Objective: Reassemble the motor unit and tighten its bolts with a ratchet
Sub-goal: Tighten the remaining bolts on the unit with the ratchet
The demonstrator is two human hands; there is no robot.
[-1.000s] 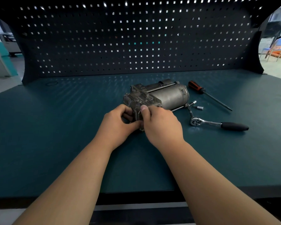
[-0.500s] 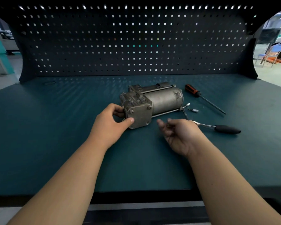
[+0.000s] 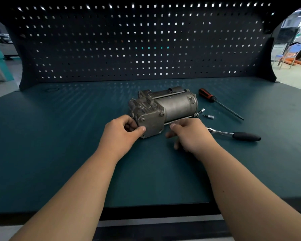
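The grey motor unit (image 3: 174,106) lies on its side mid-bench, its square end plate (image 3: 152,123) with corner bolts facing me. My left hand (image 3: 121,132) grips the plate's left edge, thumb pressed on its front face. My right hand (image 3: 192,135) hovers palm down just right of the plate, fingers loosely curled and holding nothing I can see. It covers the long bolt's near part and most of the ratchet's head. The ratchet (image 3: 233,134) lies to the right of that hand, its black handle pointing right.
A red-and-black screwdriver (image 3: 214,100) lies behind the ratchet, right of the motor. A small socket (image 3: 210,116) and a short extension piece (image 3: 201,110) sit between them. The dark pegboard (image 3: 137,46) walls off the back. The teal bench top (image 3: 59,145) stretches left and toward me.
My right hand has let go of the end plate, swung right, turned palm up, then palm down beside the ratchet head. My left hand has stayed on the motor.
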